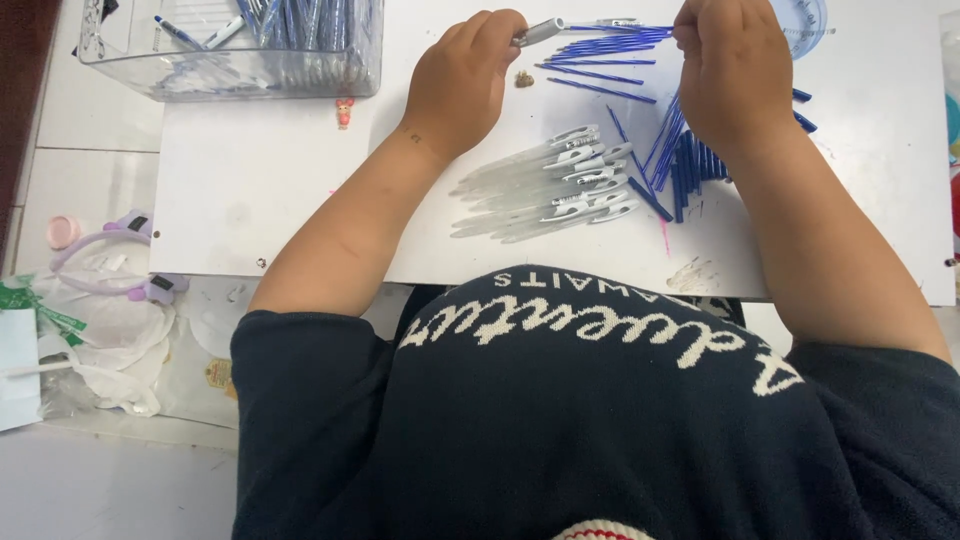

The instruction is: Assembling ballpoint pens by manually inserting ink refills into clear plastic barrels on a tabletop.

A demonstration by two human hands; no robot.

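Note:
My left hand is closed around a clear pen barrel whose tip points right. My right hand pinches a thin blue refill that runs toward the barrel's end. Both hands hover over a white board. Between my forearms lies a heap of clear pen barrels with clips. Loose blue refills lie fanned out under my hands, and another bunch of blue refills lies below my right wrist.
A clear plastic box of assembled blue pens stands at the board's far left. A tiny pink figure sits near it. Left of the board are a lilac headband and plastic bags. A round clear lid sits top right.

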